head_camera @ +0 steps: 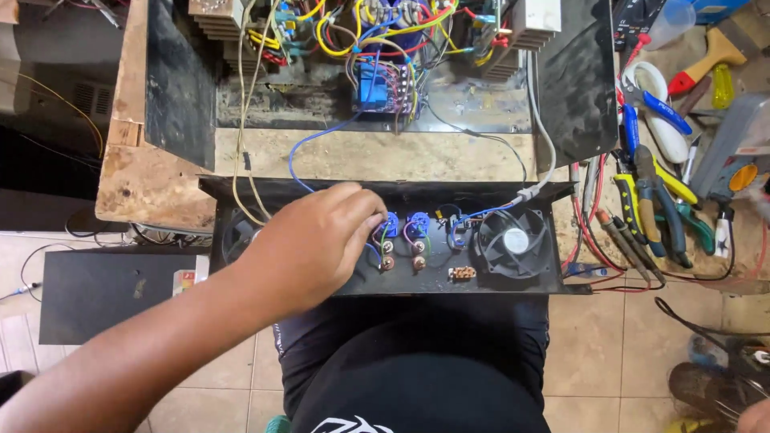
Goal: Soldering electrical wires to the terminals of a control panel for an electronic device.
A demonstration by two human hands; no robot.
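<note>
Fingers [370, 210] of the left hand [309, 244] are bunched together at the blue terminal block [391, 224] on a black metal panel [449, 277], pinching at its wiring, though what exactly they clamp is hidden under the knuckles. A second blue terminal block [417, 224] sits just beside the first, with two round jacks [403, 261] below them and a black cooling fan [513, 242] at the panel's right end. A blue wire [309, 144] loops from the hand's spot back into the open amplifier chassis [377, 56], crowded with yellow, red and blue leads. The stone desk [361, 156] carries it all. Right of the panel lie pliers and cutters [654, 204] and multimeter probes [622, 236], well apart from the hand. Only the edge of the right hand [755, 417] shows at the lower right corner; its fingers cannot be told.
</note>
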